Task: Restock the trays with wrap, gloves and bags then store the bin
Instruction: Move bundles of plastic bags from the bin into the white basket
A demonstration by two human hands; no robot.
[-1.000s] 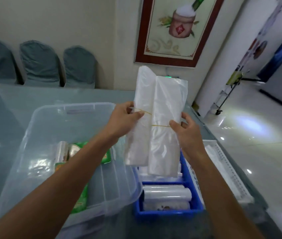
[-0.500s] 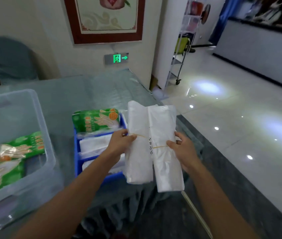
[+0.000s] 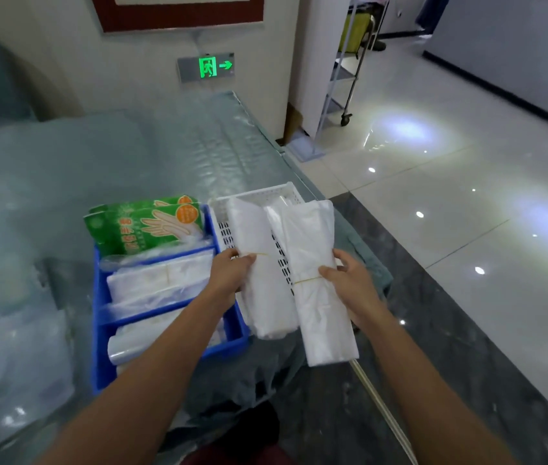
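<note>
The bags (image 3: pixel 319 313) have come down from above the blue tray (image 3: pixel 101 297) to the white tray (image 3: pixel 265 193) at its 3 o'clock. The left hand (image 3: pixel 232 276) and right hand (image 3: pixel 349 280) each grip one banded bundle. Placement appears imminent.

two white bag bundles (image 3: pixel 322 317): thin plastic film, kinda milky, soft sheen, wrinkly
blue divided tray (image 3: pixel 235 337): hard plastic, smooth, bit shiny
white slotted basket (image 3: pixel 255 193): moulded plastic, matt-ish
green glove packs (image 3: pixel 145 226): glossy printed plastic wrap
surface (image 3: pixel 172 146): teal cloth under a clear shiny plastic sheet
pale floor tiles (image 3: pixel 433 203): polished, mirror-glossy
dark floor strip (image 3: pixel 467 364): speckled stone, glossy too
</note>
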